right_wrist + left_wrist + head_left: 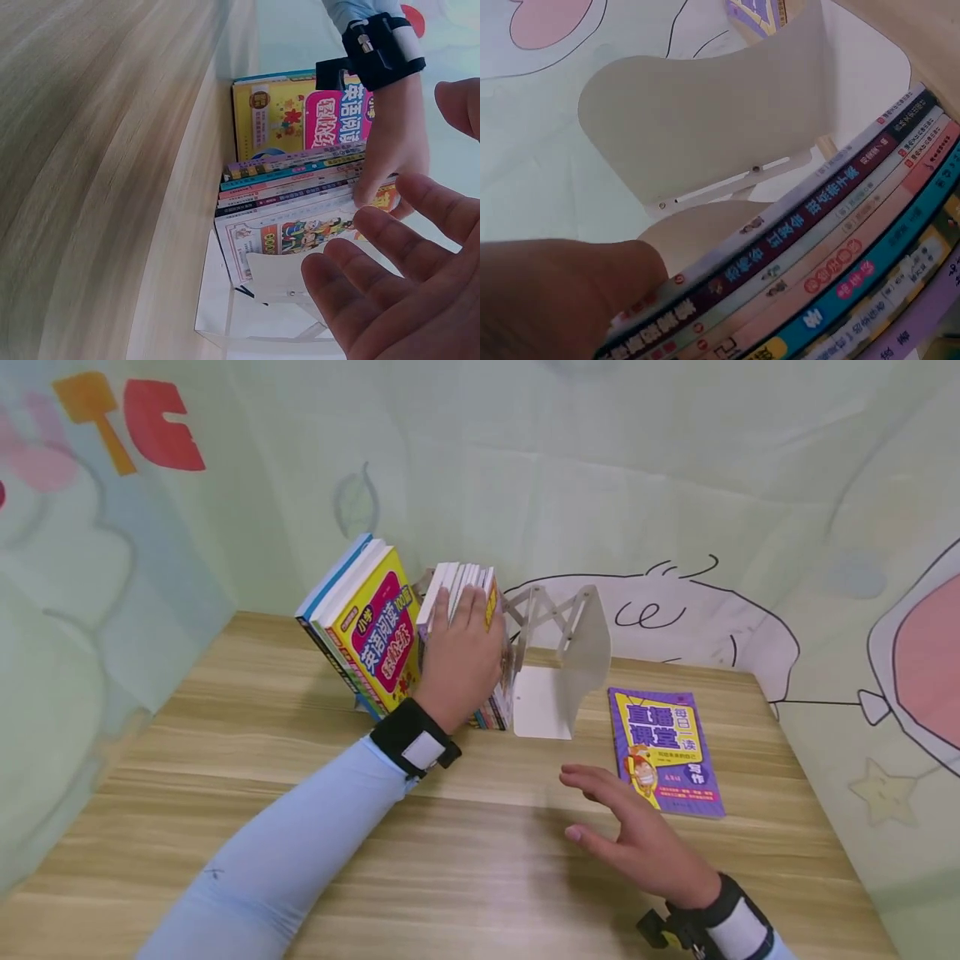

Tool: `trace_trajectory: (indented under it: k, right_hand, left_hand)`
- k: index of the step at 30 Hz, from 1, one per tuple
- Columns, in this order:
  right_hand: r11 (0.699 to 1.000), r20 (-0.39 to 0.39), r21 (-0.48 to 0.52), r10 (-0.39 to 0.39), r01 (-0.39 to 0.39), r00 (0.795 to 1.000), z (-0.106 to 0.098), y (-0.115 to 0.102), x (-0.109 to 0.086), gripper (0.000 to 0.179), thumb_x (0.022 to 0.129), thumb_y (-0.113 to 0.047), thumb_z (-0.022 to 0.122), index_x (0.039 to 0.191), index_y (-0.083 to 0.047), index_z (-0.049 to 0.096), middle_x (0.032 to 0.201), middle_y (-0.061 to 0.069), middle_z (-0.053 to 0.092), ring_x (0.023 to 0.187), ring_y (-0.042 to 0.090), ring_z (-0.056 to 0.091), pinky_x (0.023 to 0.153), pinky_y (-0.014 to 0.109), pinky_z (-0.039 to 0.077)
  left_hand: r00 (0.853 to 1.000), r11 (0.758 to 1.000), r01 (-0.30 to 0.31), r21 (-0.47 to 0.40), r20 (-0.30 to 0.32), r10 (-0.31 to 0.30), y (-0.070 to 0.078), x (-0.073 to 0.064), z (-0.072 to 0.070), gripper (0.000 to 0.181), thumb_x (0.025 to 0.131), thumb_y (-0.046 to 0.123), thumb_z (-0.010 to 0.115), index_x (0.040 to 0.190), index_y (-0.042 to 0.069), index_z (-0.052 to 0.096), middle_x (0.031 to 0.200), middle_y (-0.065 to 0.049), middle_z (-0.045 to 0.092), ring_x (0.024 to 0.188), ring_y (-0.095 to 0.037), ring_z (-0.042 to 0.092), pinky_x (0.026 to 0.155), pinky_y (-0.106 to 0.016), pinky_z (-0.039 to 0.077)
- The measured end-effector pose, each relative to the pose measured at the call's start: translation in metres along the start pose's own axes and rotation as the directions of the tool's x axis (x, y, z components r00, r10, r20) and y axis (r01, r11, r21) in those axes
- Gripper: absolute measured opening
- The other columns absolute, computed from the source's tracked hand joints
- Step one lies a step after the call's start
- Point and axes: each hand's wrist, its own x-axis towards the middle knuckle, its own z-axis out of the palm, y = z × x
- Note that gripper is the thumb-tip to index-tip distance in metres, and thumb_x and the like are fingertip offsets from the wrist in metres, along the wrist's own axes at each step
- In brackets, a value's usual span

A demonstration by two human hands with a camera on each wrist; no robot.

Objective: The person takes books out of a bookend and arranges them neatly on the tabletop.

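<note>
My left hand (462,664) lies over a row of thin books (802,247) that stand side by side in a white expandable book rack (588,643). Its fingers reach across their tops, and in the left wrist view the thumb (622,281) presses against the outermost spine. Left of the row, thicker books lean over, a yellow-covered book (382,627) facing out. My right hand (645,839) hovers above the table with fingers spread and holds nothing. Beside it a purple and yellow book (667,752) lies flat, cover up.
The rack's right end panel stands upright past the row, with a bare white base plate (542,702) before it. A wood-grain table (450,868) carries everything. Printed cloth walls (637,485) rise behind and at both sides.
</note>
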Motion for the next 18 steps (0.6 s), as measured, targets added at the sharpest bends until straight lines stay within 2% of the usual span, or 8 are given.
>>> trace_trajectory:
  k: [3,8,11,15,18]
  right_hand:
    - [1.000,0.002,-0.005,-0.016,0.016,1.000,0.001,0.002,0.000,0.054,0.089,-0.028,0.064,0.138,-0.030,0.042,0.141,-0.008,0.042,0.129,0.011,0.040,0.097,0.040,0.045]
    - [1.000,0.006,0.001,-0.019,0.019,1.000,0.002,0.003,0.000,0.053,0.089,-0.030,0.063,0.138,-0.029,0.042,0.141,-0.007,0.042,0.128,0.011,0.040,0.097,0.041,0.045]
    - [1.000,0.011,0.001,-0.025,0.025,1.000,0.003,0.004,0.001,0.052,0.089,-0.030,0.063,0.137,-0.029,0.043,0.140,-0.008,0.042,0.128,0.011,0.041,0.097,0.041,0.045]
    - [0.999,0.011,-0.014,-0.045,0.045,0.999,0.004,0.004,0.005,0.051,0.089,-0.030,0.064,0.136,-0.029,0.044,0.139,-0.008,0.044,0.127,0.012,0.043,0.096,0.040,0.046]
    - [0.998,0.007,-0.024,-0.051,0.052,0.999,0.005,0.003,0.007,0.051,0.088,-0.030,0.065,0.135,-0.029,0.045,0.138,-0.009,0.045,0.126,0.011,0.043,0.095,0.039,0.047]
  left_hand:
    - [0.999,0.999,-0.029,-0.013,-0.031,0.028,0.006,-0.003,0.000,0.045,0.091,0.030,0.055,0.129,0.005,0.053,0.145,-0.022,0.035,0.137,-0.035,0.027,0.115,-0.051,0.003]
    - [0.993,0.996,-0.086,-0.022,-0.088,0.084,0.011,-0.010,-0.002,0.041,0.095,0.026,0.052,0.128,0.002,0.053,0.145,-0.024,0.035,0.135,-0.037,0.030,0.115,-0.047,0.014]
    - [0.987,0.992,-0.118,-0.037,-0.117,0.113,0.011,-0.013,-0.002,0.040,0.095,0.024,0.052,0.126,0.000,0.053,0.144,-0.025,0.034,0.132,-0.034,0.037,0.113,-0.045,0.021]
    - [0.981,0.987,-0.155,-0.041,-0.122,0.149,0.009,-0.015,-0.001,0.044,0.091,0.026,0.057,0.125,-0.002,0.053,0.145,-0.027,0.031,0.126,-0.030,0.046,0.113,-0.042,0.024]
    - [0.982,0.985,-0.165,-0.047,-0.106,0.159,0.007,-0.017,0.000,0.046,0.089,0.028,0.060,0.123,-0.002,0.054,0.146,-0.028,0.029,0.126,-0.030,0.046,0.113,-0.042,0.023]
